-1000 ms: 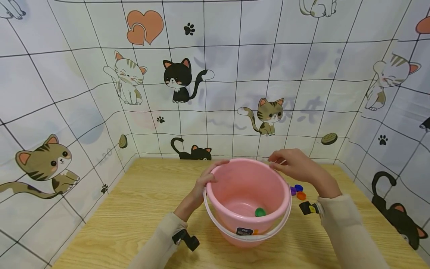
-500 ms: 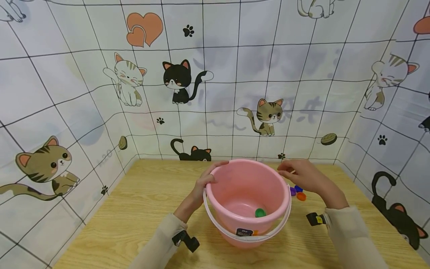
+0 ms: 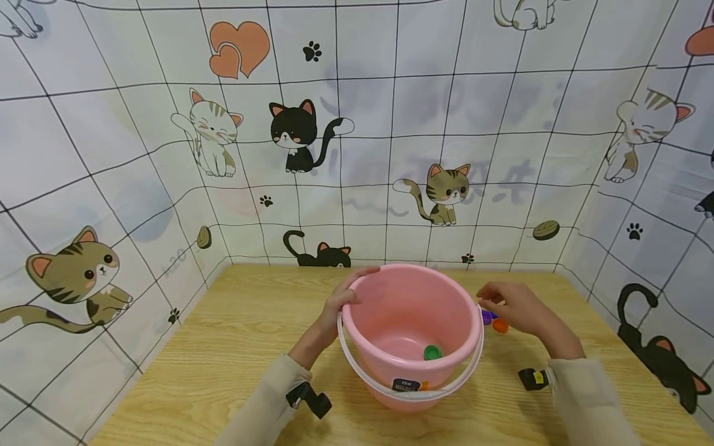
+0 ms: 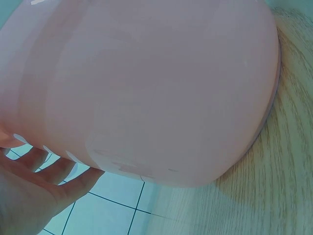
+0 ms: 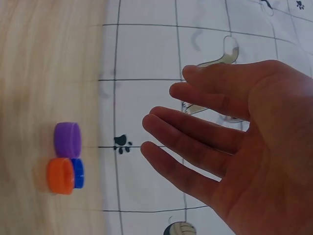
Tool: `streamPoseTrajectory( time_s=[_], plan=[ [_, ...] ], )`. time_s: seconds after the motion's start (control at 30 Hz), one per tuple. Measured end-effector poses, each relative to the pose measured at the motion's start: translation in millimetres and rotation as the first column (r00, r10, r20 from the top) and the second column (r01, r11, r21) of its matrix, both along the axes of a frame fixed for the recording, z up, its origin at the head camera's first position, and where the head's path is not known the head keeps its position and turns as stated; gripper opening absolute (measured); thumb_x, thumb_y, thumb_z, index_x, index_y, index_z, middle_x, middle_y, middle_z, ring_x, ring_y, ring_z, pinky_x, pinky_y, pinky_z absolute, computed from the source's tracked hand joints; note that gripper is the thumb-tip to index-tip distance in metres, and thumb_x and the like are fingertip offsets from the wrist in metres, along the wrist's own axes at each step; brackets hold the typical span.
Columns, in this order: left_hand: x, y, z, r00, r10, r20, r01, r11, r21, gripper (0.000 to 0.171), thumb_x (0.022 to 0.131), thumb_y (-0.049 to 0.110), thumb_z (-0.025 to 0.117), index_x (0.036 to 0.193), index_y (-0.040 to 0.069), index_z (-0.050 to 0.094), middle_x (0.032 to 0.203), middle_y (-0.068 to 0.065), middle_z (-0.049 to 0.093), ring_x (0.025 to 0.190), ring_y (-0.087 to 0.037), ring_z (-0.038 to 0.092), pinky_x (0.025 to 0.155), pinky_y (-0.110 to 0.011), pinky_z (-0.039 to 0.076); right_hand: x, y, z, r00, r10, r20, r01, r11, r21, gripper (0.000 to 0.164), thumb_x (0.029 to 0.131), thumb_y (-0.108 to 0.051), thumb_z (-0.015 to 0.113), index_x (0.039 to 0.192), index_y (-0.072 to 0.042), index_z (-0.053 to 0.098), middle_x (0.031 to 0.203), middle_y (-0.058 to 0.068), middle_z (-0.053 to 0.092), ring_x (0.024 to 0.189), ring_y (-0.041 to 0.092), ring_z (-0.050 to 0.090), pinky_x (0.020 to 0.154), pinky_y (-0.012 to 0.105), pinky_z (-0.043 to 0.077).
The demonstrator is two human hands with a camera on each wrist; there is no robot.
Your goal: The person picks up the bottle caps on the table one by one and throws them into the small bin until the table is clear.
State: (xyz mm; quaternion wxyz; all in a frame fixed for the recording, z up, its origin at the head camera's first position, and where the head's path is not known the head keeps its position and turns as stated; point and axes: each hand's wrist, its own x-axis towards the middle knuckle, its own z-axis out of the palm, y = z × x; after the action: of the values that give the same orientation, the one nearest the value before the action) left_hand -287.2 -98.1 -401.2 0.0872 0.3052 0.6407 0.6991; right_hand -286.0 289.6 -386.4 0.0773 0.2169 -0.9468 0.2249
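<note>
A pink bucket (image 3: 385,371) stands on the wooden table, its white handle (image 3: 440,391) hanging down at the front. My left hand (image 3: 334,303) grips the bucket's left rim, thumb over the edge; in the left wrist view its fingers (image 4: 78,186) lie against the outer wall. Inside, on the bottom, rests a green bottle cap (image 3: 432,352). My right hand (image 3: 515,306) hovers right of the bucket, holding nothing, fingers relaxed and spread. Below it lie a purple cap (image 5: 67,140), an orange cap (image 5: 60,176) and a blue cap (image 5: 78,173), close together.
The table (image 3: 245,347) backs onto a white wall covering (image 3: 368,155) with a grid and printed cats, which also closes off both sides. Each wrist carries a small black camera, one on the left sleeve (image 3: 273,396) and one on the right.
My right hand has moved away from the bucket's rim, rightward and down, to above the loose caps. The left hand and the bucket have stayed put.
</note>
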Motion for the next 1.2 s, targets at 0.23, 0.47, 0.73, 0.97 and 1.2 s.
streamPoseTrajectory(
  time_s=[0.23, 0.47, 0.73, 0.97, 1.2],
  plan=[
    [0.0, 1, 0.5, 1.000, -0.001, 0.010, 0.001, 1.000, 0.015, 0.074, 0.083, 0.012, 0.038, 0.157, 0.016, 0.040, 0.153, -0.021, 0.044, 0.120, -0.033, 0.055, 0.087, -0.036, 0.057, -2.4, 10, -17.9, 0.999, -0.033, 0.007, 0.033, 0.999, 0.010, 0.018, 0.097, -0.020, 0.069, 0.105, -0.005, 0.074, 0.096, 0.004, 0.076, 0.091, 0.025, 0.072, 0.082, 0.050, 0.059],
    [-0.6, -1, 0.8, 1.000, -0.002, 0.001, 0.002, 1.000, 0.011, 0.074, 0.083, 0.013, 0.039, 0.157, 0.016, 0.040, 0.153, -0.021, 0.044, 0.119, -0.034, 0.055, 0.086, -0.035, 0.057, -7.0, 19, -29.9, 0.997, -0.056, 0.047, 0.056, 0.998, 0.002, 0.017, 0.094, -0.015, 0.070, 0.103, -0.001, 0.073, 0.096, 0.010, 0.076, 0.090, 0.029, 0.071, 0.079, 0.049, 0.060],
    [-0.3, 0, 0.4, 1.000, 0.003, 0.006, -0.003, 1.000, 0.010, 0.073, 0.083, 0.012, 0.038, 0.156, 0.016, 0.041, 0.152, -0.022, 0.044, 0.118, -0.036, 0.055, 0.085, -0.037, 0.058, -11.8, 30, -42.1, 0.988, -0.114, 0.106, 0.114, 0.993, 0.010, 0.018, 0.094, -0.015, 0.069, 0.106, -0.002, 0.073, 0.100, 0.012, 0.075, 0.096, 0.033, 0.070, 0.084, 0.054, 0.058],
    [-1.2, 1, 1.4, 1.000, 0.007, 0.005, -0.007, 1.000, 0.006, 0.074, 0.082, 0.012, 0.039, 0.156, 0.016, 0.040, 0.152, -0.022, 0.044, 0.118, -0.037, 0.055, 0.086, -0.037, 0.057, -11.3, 39, -43.4, 0.989, -0.116, 0.094, 0.116, 0.993, 0.009, 0.020, 0.093, -0.011, 0.068, 0.107, 0.002, 0.072, 0.105, 0.020, 0.075, 0.098, 0.041, 0.070, 0.085, 0.059, 0.057],
    [0.3, 1, 1.3, 1.000, 0.013, 0.012, -0.013, 1.000, 0.012, 0.075, 0.081, 0.014, 0.040, 0.156, 0.018, 0.042, 0.151, -0.022, 0.045, 0.120, -0.041, 0.054, 0.086, -0.038, 0.057, -13.2, 46, -51.0, 0.987, -0.115, 0.108, 0.116, 0.993, -0.004, 0.019, 0.092, -0.011, 0.068, 0.106, 0.001, 0.073, 0.104, 0.021, 0.075, 0.095, 0.038, 0.071, 0.082, 0.056, 0.058]
  ],
)
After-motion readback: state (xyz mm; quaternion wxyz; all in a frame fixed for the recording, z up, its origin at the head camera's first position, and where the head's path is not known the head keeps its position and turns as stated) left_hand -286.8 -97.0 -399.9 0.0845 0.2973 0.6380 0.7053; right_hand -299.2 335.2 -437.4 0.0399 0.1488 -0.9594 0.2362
